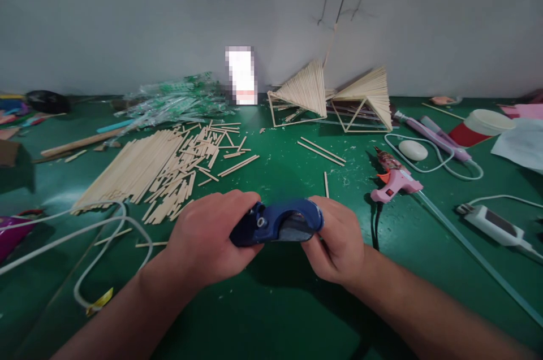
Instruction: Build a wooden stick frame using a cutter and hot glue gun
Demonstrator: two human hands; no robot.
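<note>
My left hand (pixel 212 235) is closed around the handle end of a dark blue pipe cutter (pixel 297 207), held above the green table. A curved jaw and a grey blade show on the tool. At the jaw end, my right hand (pixel 335 235) is closed, thumb and fingers against the cutter's tip. A short wooden stick (pixel 326 183) shows just beyond the right hand; whether the fingers touch it I cannot tell. Two longer thin sticks (pixel 321 151) lie farther back. To the left are a bundle of long sticks (pixel 131 168) and many short cut pieces (pixel 182 179).
Two fan-shaped stick structures (pixel 301 94) stand by the wall. A pink glue gun (pixel 394 179) with a long glue stick lies right, near a red-and-white cup (pixel 479 125). Crumpled plastic wrap (pixel 178 97) lies at the back. White cables (pixel 123 230) loop at left.
</note>
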